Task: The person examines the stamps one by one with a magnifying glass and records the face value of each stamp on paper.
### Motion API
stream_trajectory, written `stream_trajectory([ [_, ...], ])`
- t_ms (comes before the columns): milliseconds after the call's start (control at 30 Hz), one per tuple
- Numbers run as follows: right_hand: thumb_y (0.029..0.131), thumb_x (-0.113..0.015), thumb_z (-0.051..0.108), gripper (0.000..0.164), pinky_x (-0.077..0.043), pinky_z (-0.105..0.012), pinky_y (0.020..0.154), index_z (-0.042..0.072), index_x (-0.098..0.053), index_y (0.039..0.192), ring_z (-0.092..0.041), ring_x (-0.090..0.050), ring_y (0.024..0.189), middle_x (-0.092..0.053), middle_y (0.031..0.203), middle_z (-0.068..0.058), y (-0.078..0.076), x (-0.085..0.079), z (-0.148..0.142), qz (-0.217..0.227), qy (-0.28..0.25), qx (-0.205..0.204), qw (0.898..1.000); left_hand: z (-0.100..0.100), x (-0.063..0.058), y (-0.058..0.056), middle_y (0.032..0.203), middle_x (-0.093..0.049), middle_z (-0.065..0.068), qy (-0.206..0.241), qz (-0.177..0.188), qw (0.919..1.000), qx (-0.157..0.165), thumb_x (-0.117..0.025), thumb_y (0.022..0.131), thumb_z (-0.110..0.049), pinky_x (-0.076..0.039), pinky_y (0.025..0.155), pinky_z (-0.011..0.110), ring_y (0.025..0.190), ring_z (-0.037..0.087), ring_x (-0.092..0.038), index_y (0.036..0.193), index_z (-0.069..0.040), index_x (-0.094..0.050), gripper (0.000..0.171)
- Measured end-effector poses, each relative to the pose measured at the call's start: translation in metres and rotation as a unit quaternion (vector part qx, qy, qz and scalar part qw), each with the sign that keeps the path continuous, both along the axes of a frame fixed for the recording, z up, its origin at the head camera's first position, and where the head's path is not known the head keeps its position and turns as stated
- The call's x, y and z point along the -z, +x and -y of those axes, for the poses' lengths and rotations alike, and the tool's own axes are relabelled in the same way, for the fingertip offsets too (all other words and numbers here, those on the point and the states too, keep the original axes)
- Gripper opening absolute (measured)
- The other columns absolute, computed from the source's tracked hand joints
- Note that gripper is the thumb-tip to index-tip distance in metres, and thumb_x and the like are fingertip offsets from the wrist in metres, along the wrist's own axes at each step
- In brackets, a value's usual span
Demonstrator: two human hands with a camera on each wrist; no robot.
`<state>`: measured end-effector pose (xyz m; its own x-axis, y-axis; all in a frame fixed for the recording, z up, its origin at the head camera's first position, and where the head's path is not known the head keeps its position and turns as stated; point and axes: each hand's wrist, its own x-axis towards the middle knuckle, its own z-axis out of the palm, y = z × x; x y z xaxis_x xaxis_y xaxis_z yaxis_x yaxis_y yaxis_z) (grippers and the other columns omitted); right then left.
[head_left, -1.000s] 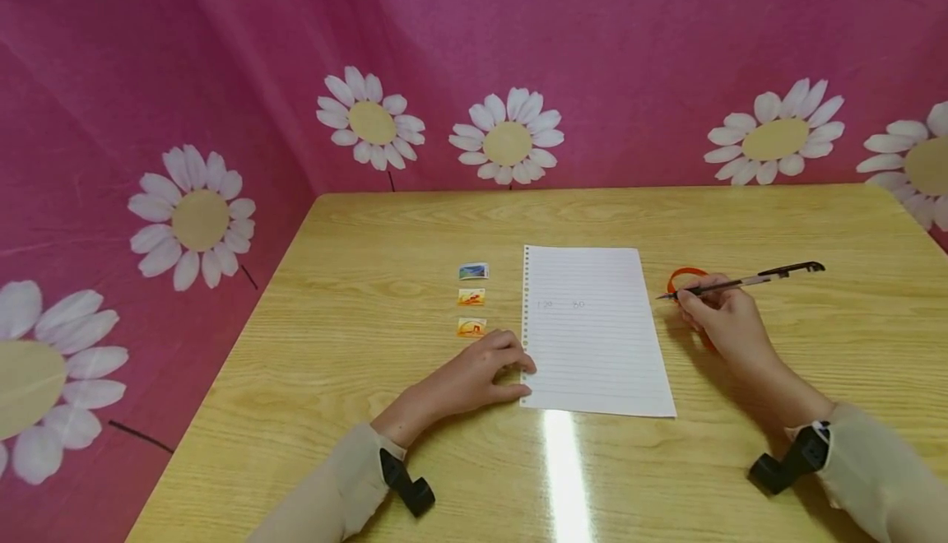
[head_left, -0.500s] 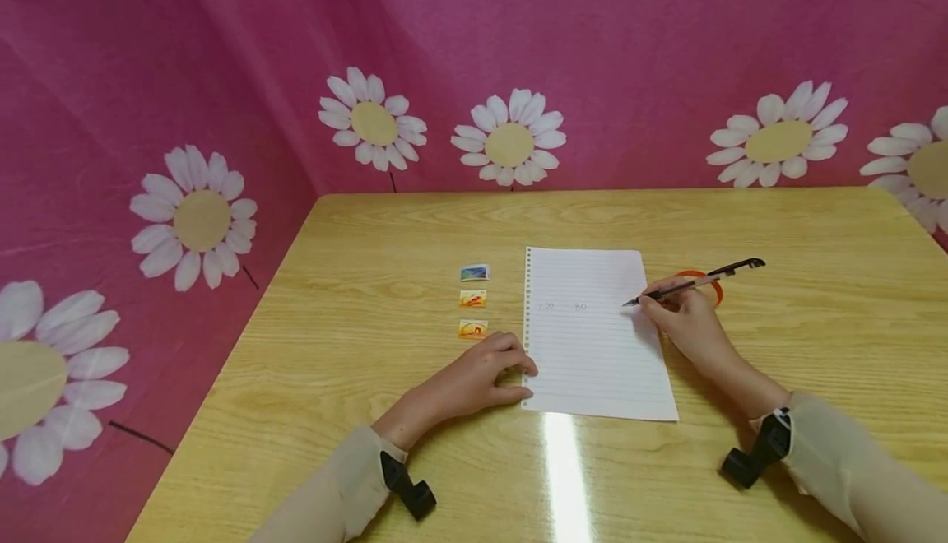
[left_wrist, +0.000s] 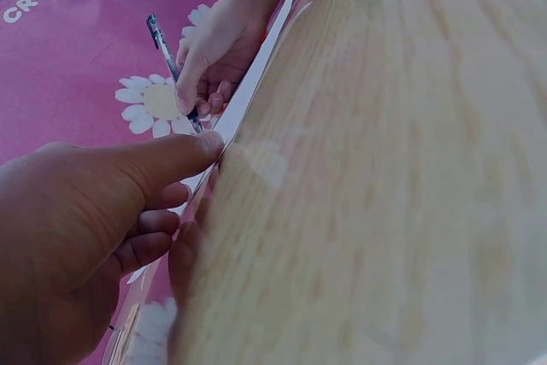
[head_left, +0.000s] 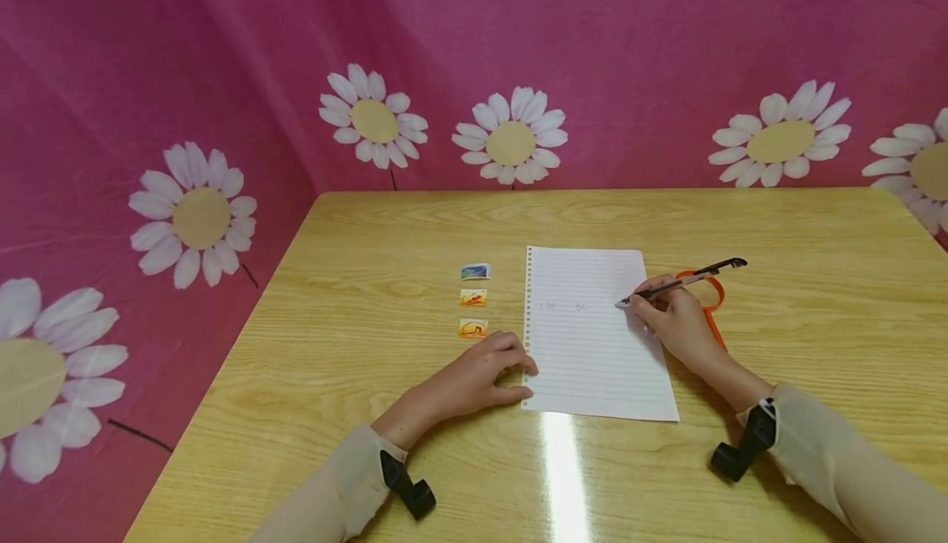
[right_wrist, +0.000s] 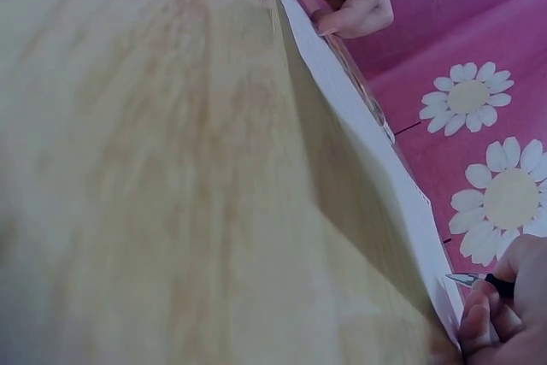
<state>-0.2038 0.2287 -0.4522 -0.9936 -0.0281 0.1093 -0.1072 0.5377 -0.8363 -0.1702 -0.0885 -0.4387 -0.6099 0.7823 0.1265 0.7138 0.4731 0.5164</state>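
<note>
In the head view, a sheet of lined loose-leaf paper (head_left: 592, 362) lies on the table, the handwritten numbers 120 and 80 on one line. My right hand (head_left: 685, 333) pinches a slim pen (head_left: 696, 276) between thumb and fingers, its tip at the paper right of the 80. The right wrist view shows the metal pen tip (right_wrist: 462, 279) close to the sheet. My left hand (head_left: 477, 370) rests with relaxed, bent fingers on the sheet's lower left edge; in the left wrist view its thumb (left_wrist: 192, 153) presses the paper's edge.
Left of the paper, three small stamp-like pictures stand in a column: a blue one (head_left: 476, 271), an orange one (head_left: 473, 298) and another orange one (head_left: 473, 329). An orange looped handle (head_left: 715, 331), partly hidden, lies behind my right hand. A pink flowered cloth (head_left: 629, 49) backs the table.
My right hand has moved left with the pen, from beside the sheet to over its right part, uncovering more of the orange handle. My left hand has stayed in place.
</note>
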Motion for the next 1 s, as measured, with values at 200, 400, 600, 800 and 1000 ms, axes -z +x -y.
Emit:
stream_trajectory([
  [200, 0.098, -0.058, 0.013, 0.018, -0.04, -0.023, 0.047, -0.003, -0.058, 0.105, -0.003, -0.046, 0.058, -0.054, 0.073, 0.0, 0.0003, 0.0026, 0.0024, -0.003, 0.006, 0.005, 1.0, 0.0008, -0.0003, 0.001, 0.108, -0.058, 0.0, -0.003, 0.006, 1.0, -0.001, -0.067, 0.093, -0.027, -0.046, 0.09, 0.023, 0.099, 0.01, -0.052, 0.111, -0.014, -0.068, 0.022],
  [400, 0.097, -0.058, 0.011, 0.016, -0.041, -0.023, 0.048, -0.003, -0.057, 0.104, -0.002, -0.047, 0.058, -0.057, 0.075, -0.004, -0.0003, 0.0019, 0.0037, -0.011, 0.015, 0.002, 1.0, 0.0003, -0.0005, 0.0004, 0.108, -0.058, 0.0, -0.012, 0.009, 0.9999, -0.003, -0.068, 0.093, -0.027, -0.045, 0.088, 0.022, 0.097, 0.01, -0.05, 0.112, -0.013, -0.069, 0.023],
  [600, 0.095, -0.058, 0.009, 0.014, -0.04, -0.022, 0.049, -0.003, -0.056, 0.102, -0.002, -0.047, 0.057, -0.059, 0.075, -0.006, -0.0013, 0.0009, 0.0036, -0.012, 0.02, -0.005, 1.0, -0.0001, -0.0013, -0.001, 0.107, -0.058, 0.0, -0.013, 0.005, 0.9999, -0.004, -0.068, 0.093, -0.027, -0.044, 0.087, 0.022, 0.097, 0.01, -0.049, 0.111, -0.013, -0.07, 0.023],
  [800, 0.095, -0.058, 0.009, 0.014, -0.041, -0.021, 0.051, -0.003, -0.057, 0.102, -0.002, -0.048, 0.058, -0.057, 0.074, -0.004, 0.0003, 0.0014, 0.0034, -0.017, 0.02, 0.011, 1.0, -0.0003, -0.0013, -0.0008, 0.108, -0.058, 0.0, -0.012, 0.01, 0.9999, -0.004, -0.068, 0.093, -0.026, -0.045, 0.088, 0.022, 0.097, 0.01, -0.05, 0.111, -0.013, -0.07, 0.023],
  [1000, 0.094, -0.058, 0.008, 0.013, -0.04, -0.02, 0.052, -0.003, -0.056, 0.102, -0.002, -0.047, 0.059, -0.059, 0.077, -0.006, 0.0017, 0.0038, 0.0038, -0.03, 0.029, 0.016, 0.999, -0.0004, -0.0018, -0.0001, 0.107, -0.058, 0.0, -0.01, 0.012, 0.9999, -0.005, -0.069, 0.092, -0.026, -0.045, 0.089, 0.023, 0.098, 0.01, -0.05, 0.111, -0.012, -0.07, 0.023],
])
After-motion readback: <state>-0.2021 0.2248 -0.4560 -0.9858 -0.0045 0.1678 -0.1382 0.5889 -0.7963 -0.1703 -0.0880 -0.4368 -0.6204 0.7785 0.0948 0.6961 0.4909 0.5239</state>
